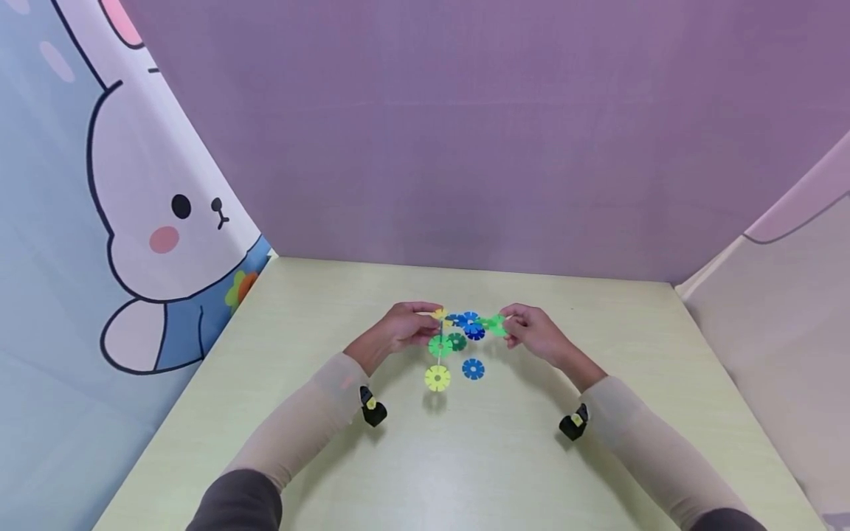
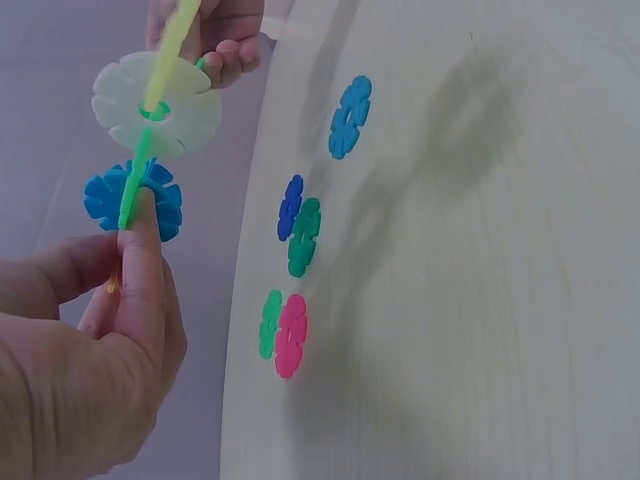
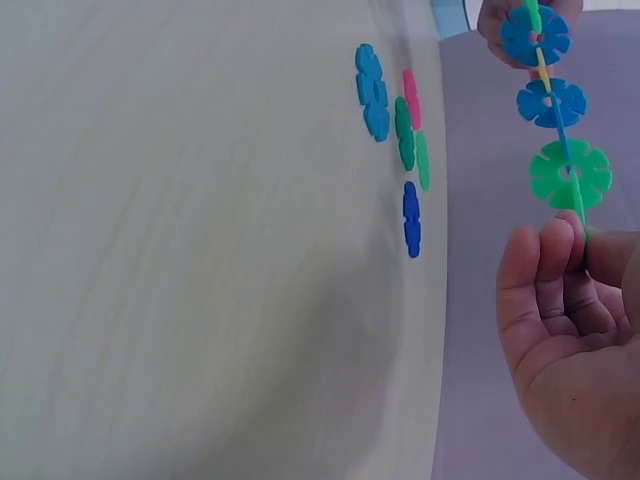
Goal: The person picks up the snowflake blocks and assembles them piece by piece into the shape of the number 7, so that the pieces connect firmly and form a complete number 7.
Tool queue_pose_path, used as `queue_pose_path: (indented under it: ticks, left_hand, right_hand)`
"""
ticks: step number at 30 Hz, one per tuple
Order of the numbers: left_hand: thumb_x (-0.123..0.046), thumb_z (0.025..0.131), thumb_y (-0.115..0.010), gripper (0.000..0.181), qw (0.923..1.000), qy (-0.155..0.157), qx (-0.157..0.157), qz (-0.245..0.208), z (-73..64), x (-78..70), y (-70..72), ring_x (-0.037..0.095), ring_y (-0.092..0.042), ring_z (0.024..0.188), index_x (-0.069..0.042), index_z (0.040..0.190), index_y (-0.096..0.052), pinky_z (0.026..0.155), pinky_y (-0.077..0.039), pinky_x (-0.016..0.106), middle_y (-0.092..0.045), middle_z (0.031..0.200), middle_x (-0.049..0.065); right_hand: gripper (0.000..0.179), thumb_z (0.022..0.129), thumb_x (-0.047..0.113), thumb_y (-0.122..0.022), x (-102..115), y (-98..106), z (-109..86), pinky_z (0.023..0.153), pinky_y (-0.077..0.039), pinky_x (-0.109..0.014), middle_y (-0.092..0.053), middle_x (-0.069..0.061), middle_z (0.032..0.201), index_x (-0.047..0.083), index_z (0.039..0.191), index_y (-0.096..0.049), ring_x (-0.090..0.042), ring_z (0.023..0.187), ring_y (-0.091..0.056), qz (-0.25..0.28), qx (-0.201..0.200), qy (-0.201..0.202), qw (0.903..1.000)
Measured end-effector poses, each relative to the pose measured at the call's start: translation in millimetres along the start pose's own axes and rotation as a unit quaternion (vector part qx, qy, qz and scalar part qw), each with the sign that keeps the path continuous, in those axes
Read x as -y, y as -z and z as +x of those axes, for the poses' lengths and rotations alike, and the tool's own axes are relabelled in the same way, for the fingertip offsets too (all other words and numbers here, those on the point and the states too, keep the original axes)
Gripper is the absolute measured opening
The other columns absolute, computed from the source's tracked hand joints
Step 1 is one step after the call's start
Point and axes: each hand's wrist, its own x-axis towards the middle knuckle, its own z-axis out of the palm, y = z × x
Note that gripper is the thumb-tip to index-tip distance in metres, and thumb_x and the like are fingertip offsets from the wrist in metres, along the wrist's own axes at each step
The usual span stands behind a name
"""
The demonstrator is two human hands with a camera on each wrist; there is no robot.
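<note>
Pale table [image 1: 478, 464], faint wood grain, glare on near part. Five loose discs lying flat on it: light blue [image 2: 342, 138], dark blue [image 2: 290, 210], dark green [image 2: 304, 240], light green [image 2: 268, 335], pink [image 2: 291, 345]. Light blue nearest person, apart from rest; other four near one another (dark blue and pink partly hidden in head view). Soft shadows [image 2: 465, 125] across tabletop.

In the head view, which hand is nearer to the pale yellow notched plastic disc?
Left. The left hand is above-left of the disc; the right hand is farther, above-right.
</note>
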Motion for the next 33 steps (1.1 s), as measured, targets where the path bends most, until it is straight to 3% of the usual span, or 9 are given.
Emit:
queue_pose_path:
  ticks: [10,20,27,33]
  left_hand:
    - [-0.003,0.096,-0.068,0.042,1.0,0.0,0.001,-0.006,3.4,3.0,2.2,0.013,-0.07,0.079,-0.015,0.136,-0.066,0.071,-0.063,0.026,-0.071,0.097,0.006]
    - [-0.003,0.096,-0.066,0.045,1.0,-0.006,0.006,-0.003,1.5,-1.0,3.9,0.013,-0.07,0.079,-0.013,0.14,-0.062,0.077,-0.063,0.029,-0.071,0.095,0.005]
    - [-0.003,0.097,-0.066,0.045,0.9999,-0.005,0.002,-0.015,4.7,-1.1,6.4,0.013,-0.071,0.079,-0.011,0.141,-0.061,0.072,-0.063,0.027,-0.071,0.094,0.005]
    - [-0.002,0.097,-0.066,0.043,0.9997,-0.01,-0.006,-0.023,5.6,-3.6,8.3,0.012,-0.07,0.079,-0.012,0.138,-0.063,0.076,-0.063,0.029,-0.07,0.091,0.004]
  right_hand:
    - [0.029,0.107,0.013,-0.051,-3,-2,2.3,0.081,-0.062,-0.038,-0.064,-0.013,0.094,0.001,0.132,-0.058,-0.019,0.078,-0.066,0.003,-0.007,-0.017,0.9998]
    - [0.035,0.107,0.019,-0.052,-5,2,1.3,0.076,-0.062,-0.029,-0.066,-0.029,0.106,0.001,0.138,-0.053,-0.022,0.081,-0.068,0.027,-0.019,-0.001,0.9995]
    - [0.028,0.108,0.018,-0.051,-8,11,-5.3,0.075,-0.061,-0.027,-0.066,-0.018,0.097,-0.006,0.122,-0.054,-0.033,0.088,-0.068,0.011,-0.042,-0.014,0.999]
    - [0.021,0.104,0.017,-0.059,-9,15,-10.1,0.072,-0.06,-0.027,-0.066,-0.018,0.093,-0.003,0.109,-0.06,-0.02,0.078,-0.064,-0.031,-0.031,-0.008,0.999]
